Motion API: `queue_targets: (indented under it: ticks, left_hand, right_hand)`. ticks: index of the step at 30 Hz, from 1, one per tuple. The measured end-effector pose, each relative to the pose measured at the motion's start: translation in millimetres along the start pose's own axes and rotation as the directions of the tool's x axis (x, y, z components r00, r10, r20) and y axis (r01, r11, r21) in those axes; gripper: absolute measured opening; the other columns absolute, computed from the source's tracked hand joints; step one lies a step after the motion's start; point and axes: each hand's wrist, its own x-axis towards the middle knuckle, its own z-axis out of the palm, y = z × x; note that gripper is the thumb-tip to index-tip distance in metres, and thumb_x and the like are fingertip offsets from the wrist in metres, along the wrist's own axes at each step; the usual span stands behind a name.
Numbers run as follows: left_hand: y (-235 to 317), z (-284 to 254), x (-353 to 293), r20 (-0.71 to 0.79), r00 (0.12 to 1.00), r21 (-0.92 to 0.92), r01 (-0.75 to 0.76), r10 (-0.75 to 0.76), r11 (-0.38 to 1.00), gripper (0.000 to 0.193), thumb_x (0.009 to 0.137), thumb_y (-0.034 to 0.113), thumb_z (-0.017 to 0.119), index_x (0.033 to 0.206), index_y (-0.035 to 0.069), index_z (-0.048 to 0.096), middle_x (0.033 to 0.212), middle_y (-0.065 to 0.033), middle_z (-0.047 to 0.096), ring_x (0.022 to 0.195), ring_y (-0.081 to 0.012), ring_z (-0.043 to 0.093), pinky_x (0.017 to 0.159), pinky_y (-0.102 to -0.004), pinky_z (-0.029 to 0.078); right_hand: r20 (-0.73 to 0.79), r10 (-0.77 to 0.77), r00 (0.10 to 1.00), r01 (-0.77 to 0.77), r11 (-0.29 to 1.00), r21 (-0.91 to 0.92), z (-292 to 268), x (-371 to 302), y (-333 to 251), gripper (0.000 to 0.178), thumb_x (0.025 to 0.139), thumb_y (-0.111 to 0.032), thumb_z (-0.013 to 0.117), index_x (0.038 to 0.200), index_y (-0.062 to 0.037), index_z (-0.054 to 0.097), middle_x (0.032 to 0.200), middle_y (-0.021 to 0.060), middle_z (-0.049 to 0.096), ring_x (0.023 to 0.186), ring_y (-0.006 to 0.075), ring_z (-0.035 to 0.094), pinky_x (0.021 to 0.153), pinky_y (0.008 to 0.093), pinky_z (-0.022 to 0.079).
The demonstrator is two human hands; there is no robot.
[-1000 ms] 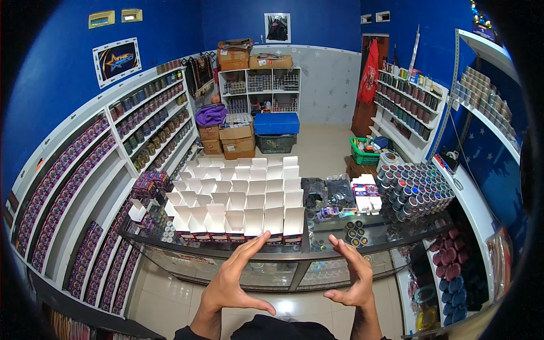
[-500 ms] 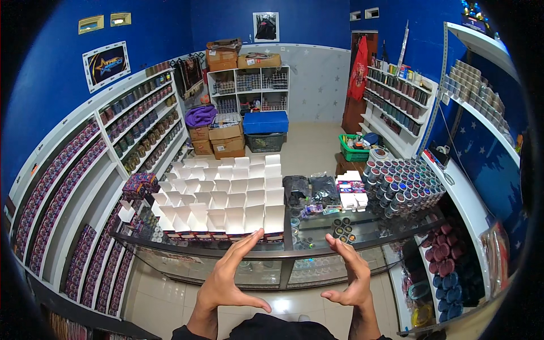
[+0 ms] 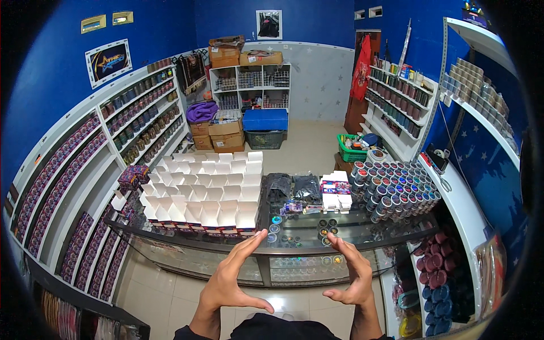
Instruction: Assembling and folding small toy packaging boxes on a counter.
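My left hand [image 3: 235, 281] is raised in front of the glass display counter [image 3: 238, 247], thumb and fingers spread apart, holding nothing. Facing it, my right hand [image 3: 352, 276] is likewise open and bare, with a wide gap between the two palms. Beyond my left hand, rows of white cardboard boxes [image 3: 207, 195] with raised flaps cover the counter's left part. Several small round jars [image 3: 327, 229] show at the counter past my right fingertips. Behind them are a pile of smaller white boxes [image 3: 336, 199] and black plastic packets [image 3: 306, 189].
Stacked round-lidded jars [image 3: 396, 190] fill the counter's right end. Shelves of jars [image 3: 139, 113] line the left wall. Farther back are a green basket [image 3: 352, 153], a blue-lidded crate [image 3: 266, 120] and cardboard cartons [image 3: 228, 136]. Dark red and blue bundles [image 3: 441, 294] sit low at right.
The view has shifted slightly, so the counter and boxes appear farther left. Both hands keep nearly the same pose, open and apart.
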Motion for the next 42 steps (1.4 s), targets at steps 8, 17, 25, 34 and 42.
queue_targets:
  ticks: [8, 17, 25, 34, 42]
  left_hand:
    - [13.8, 20.5, 13.8, 0.028, 1.000, -0.022, -0.009, 0.010, 1.000, 0.139, 0.053, 0.050, 0.106, 0.162, -0.004, 0.039, 0.165, -0.0213, 0.048, 0.153, -0.0374, 0.046, 0.126, -0.0486, 0.038]
    - [5.2, 15.9, 19.8, 0.028, 0.999, 0.026, -0.034, 0.034, 0.999, 0.146, 0.045, 0.051, 0.107, 0.162, -0.004, 0.040, 0.161, -0.0247, 0.051, 0.148, -0.0371, 0.052, 0.123, -0.0502, 0.039]
    - [5.7, 9.5, 21.2, 0.035, 0.999, -0.003, -0.033, 0.033, 0.999, 0.144, 0.047, 0.053, 0.106, 0.162, -0.004, 0.039, 0.163, -0.0221, 0.050, 0.149, -0.0369, 0.051, 0.125, -0.0496, 0.038]
    - [3.1, 9.0, 18.5, 0.042, 0.999, -0.016, -0.030, 0.031, 0.999, 0.142, 0.050, 0.054, 0.105, 0.161, -0.005, 0.040, 0.163, -0.0213, 0.049, 0.151, -0.0373, 0.049, 0.125, -0.0485, 0.039]
    - [-4.8, 12.1, 20.6, 0.049, 0.998, -0.034, -0.036, 0.038, 0.999, 0.142, 0.049, 0.054, 0.106, 0.161, -0.006, 0.041, 0.163, -0.0222, 0.050, 0.150, -0.0373, 0.049, 0.125, -0.0490, 0.039]
  right_hand:
    - [0.000, -0.017, 1.000, 0.017, 1.000, 0.001, -24.6, -4.7, 4.7, 0.107, 0.069, -0.035, 0.098, 0.156, 0.0036, 0.051, 0.152, 0.0277, 0.060, 0.143, 0.0412, 0.058, 0.120, 0.0514, 0.042]
    - [-0.005, -0.039, 0.999, 0.039, 0.999, -0.004, -22.7, 3.6, 4.9, 0.106, 0.069, -0.033, 0.099, 0.156, 0.0028, 0.050, 0.153, 0.0288, 0.059, 0.143, 0.0415, 0.057, 0.121, 0.0508, 0.041]
    - [-0.013, -0.059, 0.998, 0.059, 0.998, -0.015, -18.7, 6.2, -1.3, 0.106, 0.069, -0.033, 0.099, 0.157, 0.0015, 0.050, 0.153, 0.0286, 0.059, 0.143, 0.0417, 0.057, 0.121, 0.0512, 0.041]
    - [-0.025, -0.051, 0.998, 0.051, 0.999, -0.011, -16.1, 0.1, -3.4, 0.106, 0.070, -0.031, 0.099, 0.158, 0.0012, 0.049, 0.153, 0.0286, 0.059, 0.144, 0.0413, 0.057, 0.122, 0.0511, 0.041]
    - [-0.038, -0.030, 0.999, 0.029, 0.999, -0.037, -18.7, -2.9, -3.4, 0.105, 0.070, -0.034, 0.099, 0.157, 0.0012, 0.050, 0.153, 0.0289, 0.058, 0.143, 0.0416, 0.057, 0.121, 0.0509, 0.042]
